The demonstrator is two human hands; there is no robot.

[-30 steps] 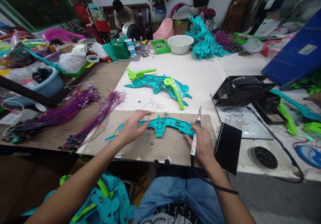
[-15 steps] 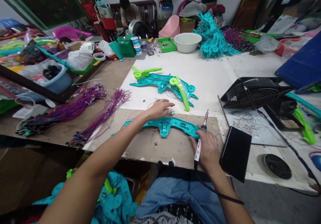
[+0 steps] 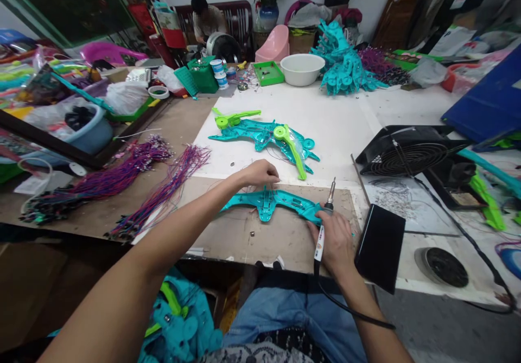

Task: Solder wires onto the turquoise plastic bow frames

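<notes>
A teal plastic part (image 3: 266, 207), with thin wires along it, lies across the brown board in front of me. Just beyond its middle is my left hand (image 3: 261, 173), thumb and fingertips pinched together. Whatever may be between those fingertips is too small to make out. At the part's right end, my right hand (image 3: 336, 241) grips a soldering iron (image 3: 320, 242) with a white handle, its metal tip pointing up and away. The fingers of that hand also touch the teal end. Farther back sits another teal part (image 3: 238, 131) with lime-green arms (image 3: 293, 148) on it.
Bundles of purple-red wires (image 3: 158, 200) lie to the left. On the right are a black fan (image 3: 411, 154), a black box (image 3: 380, 246) and a round tin (image 3: 443, 267). A white basin (image 3: 302, 70) and a teal pile (image 3: 345, 62) stand behind. A person (image 3: 207, 24) sits at the back.
My left hand's fingers have gone from stretched out to pinched, staying above the far side of the teal part. My right hand keeps the soldering iron in the same place.
</notes>
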